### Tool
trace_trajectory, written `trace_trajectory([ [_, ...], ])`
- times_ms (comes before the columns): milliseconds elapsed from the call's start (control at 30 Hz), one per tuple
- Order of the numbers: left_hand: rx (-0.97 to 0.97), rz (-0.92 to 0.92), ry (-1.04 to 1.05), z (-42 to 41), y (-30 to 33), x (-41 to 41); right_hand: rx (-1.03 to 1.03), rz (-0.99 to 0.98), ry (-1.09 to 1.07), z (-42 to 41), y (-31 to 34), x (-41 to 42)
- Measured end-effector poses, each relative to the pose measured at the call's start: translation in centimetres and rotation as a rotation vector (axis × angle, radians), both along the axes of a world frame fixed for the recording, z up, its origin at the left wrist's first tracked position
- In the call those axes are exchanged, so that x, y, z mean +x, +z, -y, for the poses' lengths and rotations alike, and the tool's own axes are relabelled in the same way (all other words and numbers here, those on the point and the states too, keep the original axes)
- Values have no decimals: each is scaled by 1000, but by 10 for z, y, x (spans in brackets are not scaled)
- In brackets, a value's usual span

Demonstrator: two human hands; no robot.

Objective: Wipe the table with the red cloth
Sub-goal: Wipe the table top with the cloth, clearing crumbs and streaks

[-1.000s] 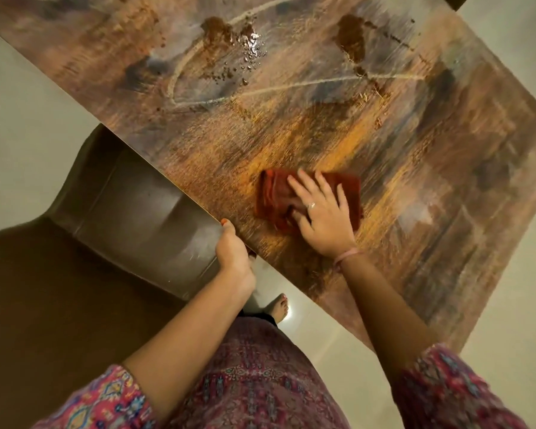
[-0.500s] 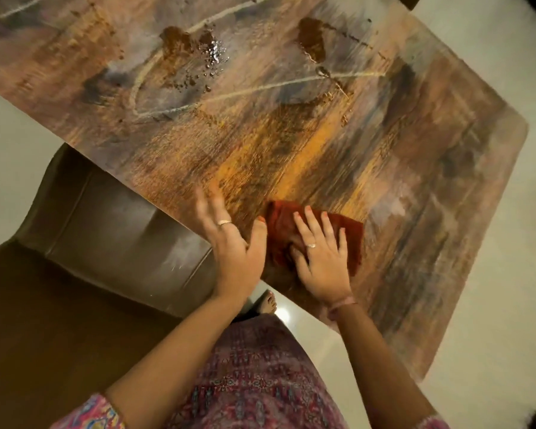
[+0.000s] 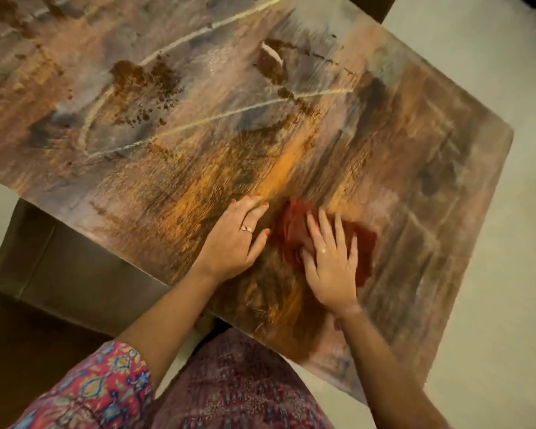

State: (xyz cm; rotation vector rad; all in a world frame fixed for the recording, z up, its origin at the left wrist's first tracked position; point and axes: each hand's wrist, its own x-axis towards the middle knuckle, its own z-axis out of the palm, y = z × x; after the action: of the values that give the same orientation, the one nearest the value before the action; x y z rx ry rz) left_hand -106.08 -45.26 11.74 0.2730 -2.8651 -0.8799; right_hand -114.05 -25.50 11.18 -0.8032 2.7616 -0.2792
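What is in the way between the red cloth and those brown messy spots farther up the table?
Nothing visible. The red cloth lies under the right hand, and only bare table lies between it and the brown spots. The left hand rests flat beside the cloth, off to the side.

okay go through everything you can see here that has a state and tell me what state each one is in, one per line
red cloth: bunched, flat on the table, pressed under the right hand
right hand: fingers spread, pressing the cloth
left hand: flat on the tabletop beside the cloth, fingers straight
table: dark brown spill patches and specks on its far part, away from the cloth
brown chair: pushed in at the table's edge
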Motion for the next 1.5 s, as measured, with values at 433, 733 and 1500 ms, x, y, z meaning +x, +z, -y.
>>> trace_trajectory([
  [433, -191, 156, -69, 7, -13, -43, -9, -85, -209, 128, -12, -175],
  [733, -214, 82, -55, 9, -15, -44, 16, -25, -108, 124, -5, -233],
  [1500, -277, 122, -61, 9, -20, -45, 9, 70, 400, 210, 1, -109],
])
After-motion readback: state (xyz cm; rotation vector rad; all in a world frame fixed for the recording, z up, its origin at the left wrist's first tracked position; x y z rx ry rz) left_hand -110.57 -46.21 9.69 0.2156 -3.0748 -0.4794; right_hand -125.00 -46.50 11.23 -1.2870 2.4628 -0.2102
